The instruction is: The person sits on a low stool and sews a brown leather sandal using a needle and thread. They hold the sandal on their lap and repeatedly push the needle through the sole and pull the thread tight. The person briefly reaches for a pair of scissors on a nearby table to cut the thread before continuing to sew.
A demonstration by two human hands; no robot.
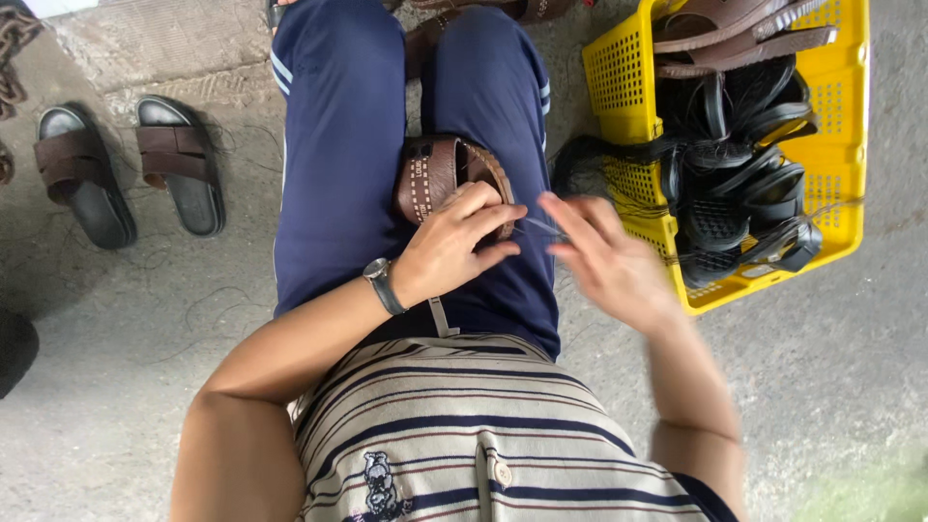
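— Starting at the left, what lies on the floor [116, 319]?

— Two dark slides [130, 169] with brown straps lie side by side on the concrete, well apart from the seated person's legs.

— And the left hand [454, 246]?

— It rests on the lap, fingers curled over a brown sandal [435, 174] that sits wedged between the thighs. The hand is partly closed; thumb and forefinger come together toward the right as if pinching something fine, though I cannot tell for sure what sits between them. A wristwatch [384, 283] is on that wrist.

— Is there a thread?

— A thin pale line [541, 227] runs between the two hands, just beside the sandal's edge. It could be thread or a needle; it is too thin to say which.

— The right hand [604, 256]?

— Blurred. Its fingers are spread and loosely open, with the fingertips touching or nearly touching that thin line. I cannot tell whether it truly grips it.

— How would the sandal handle?

— Light, I judge, with a stiff sole and a bendable stitched strap. The sole's rim seems the firmest place to hold it, since the strap would flex.

— Farther right?

— A yellow plastic crate [619, 92] stands on the floor just beside the right knee, filled with black and brown sandals [735, 184].
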